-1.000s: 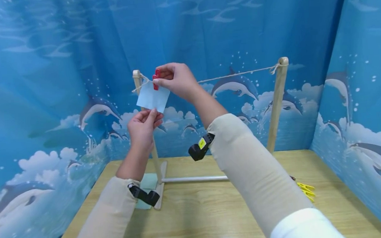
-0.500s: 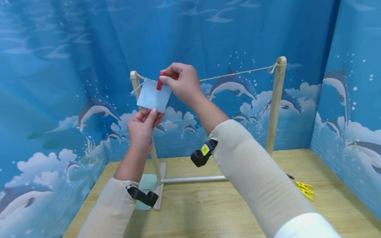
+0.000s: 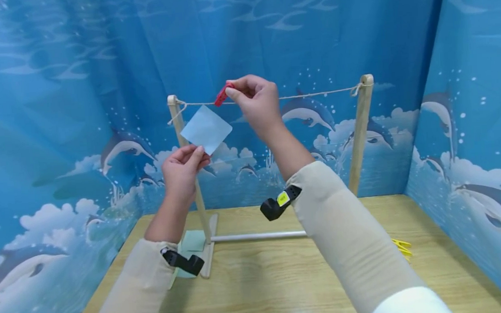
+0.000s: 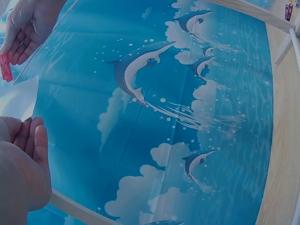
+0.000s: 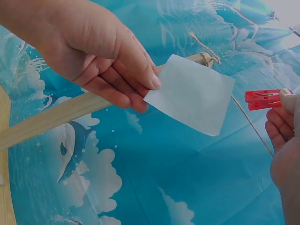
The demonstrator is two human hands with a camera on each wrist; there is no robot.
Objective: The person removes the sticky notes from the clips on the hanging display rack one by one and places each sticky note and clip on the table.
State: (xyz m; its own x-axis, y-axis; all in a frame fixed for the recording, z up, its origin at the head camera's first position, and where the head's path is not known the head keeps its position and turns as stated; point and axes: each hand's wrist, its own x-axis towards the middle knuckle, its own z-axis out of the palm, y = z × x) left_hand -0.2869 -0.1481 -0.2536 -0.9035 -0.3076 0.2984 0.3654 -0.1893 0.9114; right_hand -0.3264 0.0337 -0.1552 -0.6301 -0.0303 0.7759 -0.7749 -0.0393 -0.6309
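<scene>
My left hand (image 3: pixel 182 172) pinches a pale blue square of paper (image 3: pixel 206 129) by its lower corner, between thumb and fingers. The paper stands on its corner like a diamond, its top corner just below the string (image 3: pixel 315 94). To the right and higher, my right hand (image 3: pixel 258 101) pinches a red clothespin (image 3: pixel 222 95) by its handle end, its tip pointing down and left beside the string. In the right wrist view the clothespin (image 5: pixel 262 99) is apart from the paper (image 5: pixel 192 96). The left wrist view shows only part of the paper (image 4: pixel 21 101).
Two wooden posts (image 3: pixel 362 136) carry the string, with a pale rod (image 3: pixel 259 236) joining them low down. Green paper squares (image 3: pixel 193 241) lie by the left foot. Yellow clothespins (image 3: pixel 401 248) lie at the right of the wooden table (image 3: pixel 257 288).
The right hand has moved right and up with the red clothespin, from over the paper to apart from it. The paper, still in the left hand, has turned into a diamond below the string.
</scene>
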